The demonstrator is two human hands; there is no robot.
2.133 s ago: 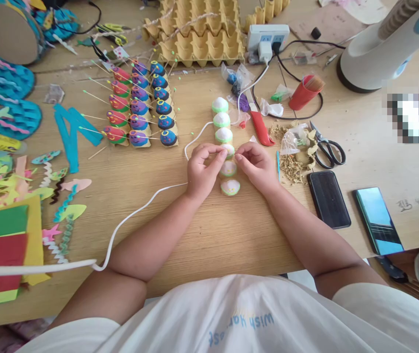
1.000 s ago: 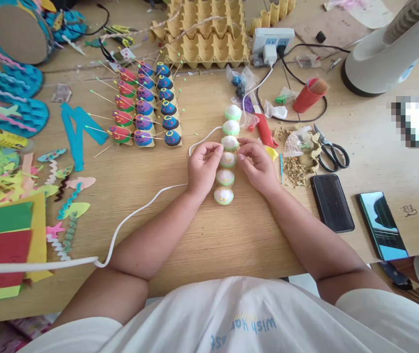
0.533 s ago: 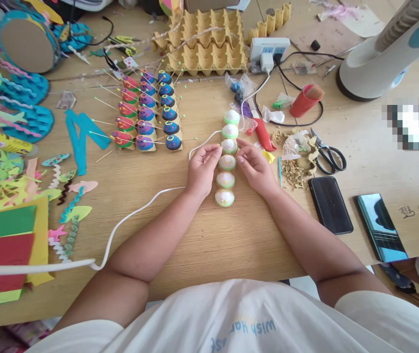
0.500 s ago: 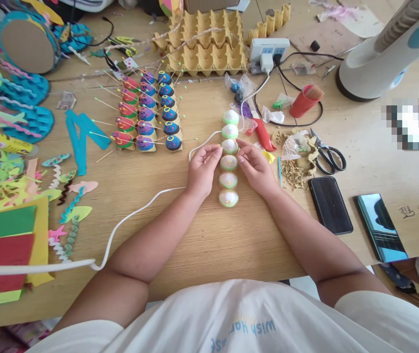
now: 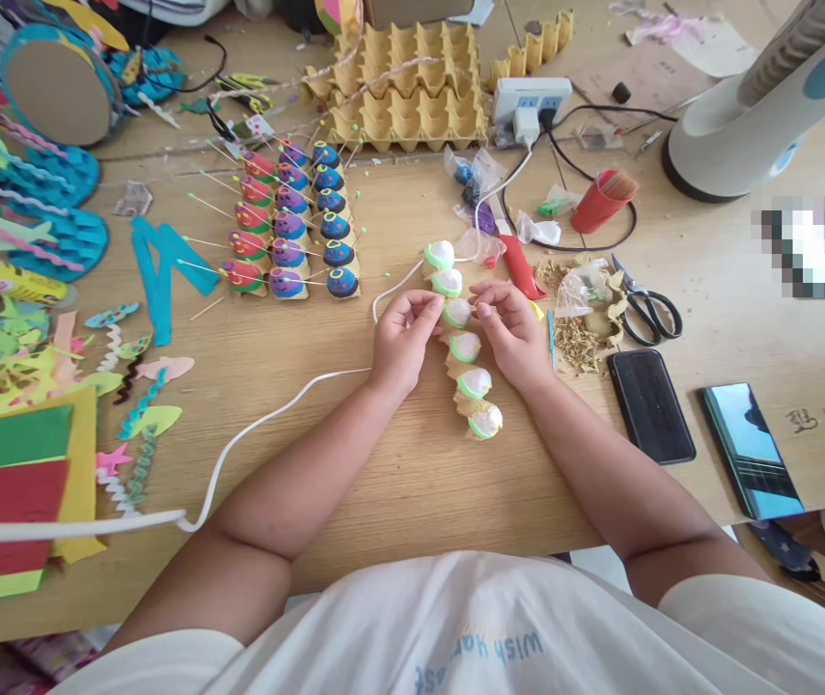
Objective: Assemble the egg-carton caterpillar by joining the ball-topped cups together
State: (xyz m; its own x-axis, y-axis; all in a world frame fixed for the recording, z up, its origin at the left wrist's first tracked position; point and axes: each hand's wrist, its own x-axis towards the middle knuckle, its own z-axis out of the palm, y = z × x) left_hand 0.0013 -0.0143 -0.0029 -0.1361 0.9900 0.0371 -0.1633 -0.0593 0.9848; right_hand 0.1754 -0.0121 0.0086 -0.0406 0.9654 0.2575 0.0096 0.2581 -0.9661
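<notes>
A strip of egg-carton cups (image 5: 464, 347), topped with white domes edged in light green, runs from back to front between my hands. It is tilted, so its tan cardboard side shows on the left. My left hand (image 5: 403, 338) grips its left side near the third dome, thumb and fingers pressed together. On the other side, my right hand (image 5: 509, 333) has curled fingers close to the same dome; whether they touch the strip is hard to make out. Farther left stand three rows of painted cups, red (image 5: 244, 275), purple (image 5: 287, 282) and blue (image 5: 342, 282), with thin sticks.
Behind are egg trays (image 5: 408, 116) and a power strip (image 5: 532, 97). Scissors (image 5: 645, 304), a red cup of sticks (image 5: 602, 203), a black phone (image 5: 650, 403) and another phone (image 5: 751, 449) lie right. A white cable (image 5: 260, 425) and coloured paper (image 5: 7, 439) are left.
The strip has turned: its near end swung right and its far end left and nearer. It has also tipped, exposing its cardboard side. My hands have moved only slightly.
</notes>
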